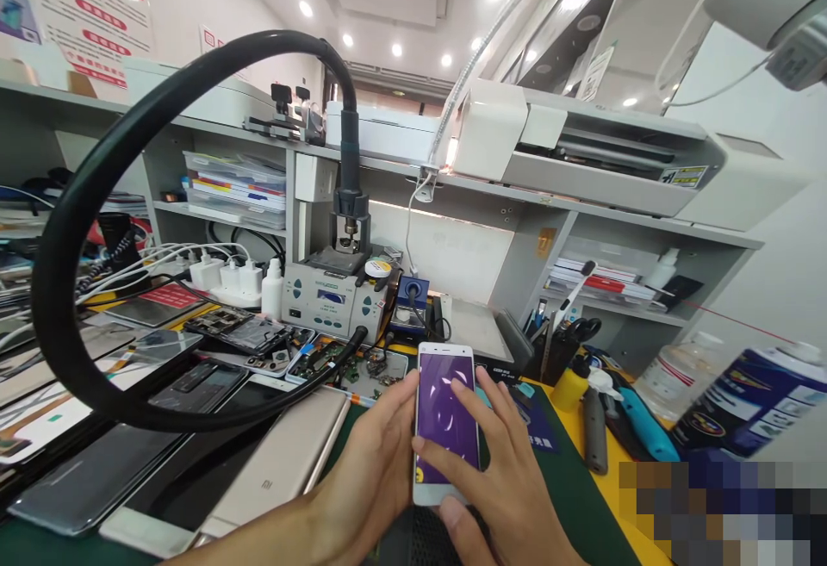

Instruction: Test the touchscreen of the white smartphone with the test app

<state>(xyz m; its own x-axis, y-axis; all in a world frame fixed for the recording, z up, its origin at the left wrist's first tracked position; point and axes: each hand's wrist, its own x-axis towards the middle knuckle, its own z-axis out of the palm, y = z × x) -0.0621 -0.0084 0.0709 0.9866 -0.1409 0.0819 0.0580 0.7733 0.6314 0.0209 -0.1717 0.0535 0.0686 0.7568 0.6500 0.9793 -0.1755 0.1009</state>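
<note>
Purple glows from the lit screen of a white smartphone (pixel 443 415), which is held just above the green mat of the bench (pixel 581 497), near its front edge. The left hand (pixel 371 471) cradles the phone from the left side and beneath, fingers curled around its edge, clamped on the case. The right hand (pixel 497 454) lies over the lower right of the screen, fingers spread and loose, one fingertip touching the glass and the thumb near the bottom bezel; it grips nothing. Doing this well likely means keeping the left hand's hold steady while the right touches lightly, so the phone does not tilt. Both forearms come in low from the bottom of the view, wrists close together. To the left lie a gold phone (pixel 284 458) face down and other handsets; behind stands a soldering station (pixel 329 295), with a black hose (pixel 71 230) looping overhead. A yellow bottle (pixel 571 385) stands to the right.
</note>
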